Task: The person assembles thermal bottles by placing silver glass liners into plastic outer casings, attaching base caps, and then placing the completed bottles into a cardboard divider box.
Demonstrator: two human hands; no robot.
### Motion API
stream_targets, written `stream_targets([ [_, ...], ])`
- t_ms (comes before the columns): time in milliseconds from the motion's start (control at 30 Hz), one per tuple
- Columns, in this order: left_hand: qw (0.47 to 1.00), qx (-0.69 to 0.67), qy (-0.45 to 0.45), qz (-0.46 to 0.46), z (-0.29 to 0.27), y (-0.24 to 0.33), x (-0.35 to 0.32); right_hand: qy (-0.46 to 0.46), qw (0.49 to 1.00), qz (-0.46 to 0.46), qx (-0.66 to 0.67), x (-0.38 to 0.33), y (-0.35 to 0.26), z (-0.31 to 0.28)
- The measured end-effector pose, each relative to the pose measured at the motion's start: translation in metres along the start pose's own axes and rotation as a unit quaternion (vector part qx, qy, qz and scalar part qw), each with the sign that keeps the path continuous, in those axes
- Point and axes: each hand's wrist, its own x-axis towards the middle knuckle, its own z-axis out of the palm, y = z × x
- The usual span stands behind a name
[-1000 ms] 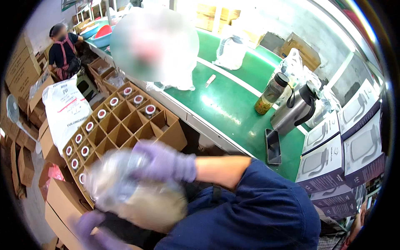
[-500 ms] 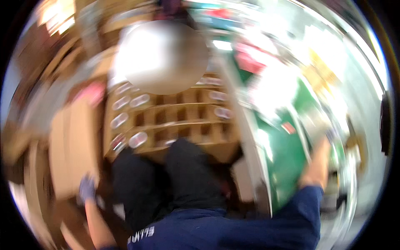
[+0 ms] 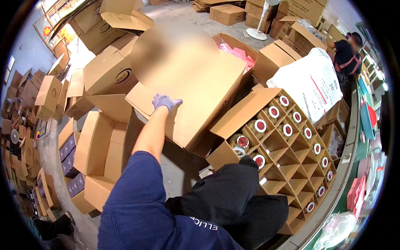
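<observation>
My left hand [image 3: 166,101], in a thin purple glove, rests on a large flat brown cardboard piece [image 3: 200,112] lying over a box. Its thumb points out to the right and the fingers look spread on the surface, though their tips are hard to make out. Right of it, against my knees, stands a carton with cardboard dividers [image 3: 291,168]. Several glass jars [image 3: 239,142] with red-and-white lids fill some of its cells, mostly along the left and right sides; other cells hold nothing. My right hand is out of the picture.
An open carton [image 3: 100,143] sits left of my arm, beside cartons with dark purple packs [image 3: 75,185]. A stuffed white sack [image 3: 310,83] lies beyond the jars. A green-topped bench [image 3: 348,183] runs along the right. Another person [image 3: 349,56] is at the far right.
My view has swung left, so the divided carton now appears to the right. My left hand has moved from a carton's near end onto the large cardboard; my right hand has left view.
</observation>
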Motion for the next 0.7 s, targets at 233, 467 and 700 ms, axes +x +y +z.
stream_targets([
  [233, 0.84, -0.09, -0.138, 0.516, -0.143, 0.059, -0.079, -0.286, 0.843, -0.337, 0.306, -0.111, -0.461, 0.0],
  [467, 0.82, -0.151, 0.02, 0.551, 0.009, 0.096, -0.234, -0.34, 0.589, -0.725, 0.104, -0.192, -0.67, 0.062],
  [700, 0.856, -0.108, -0.021, 0.505, 0.018, 0.048, -0.206, -0.424, 0.623, -0.616, 0.23, -0.246, -0.668, 0.138],
])
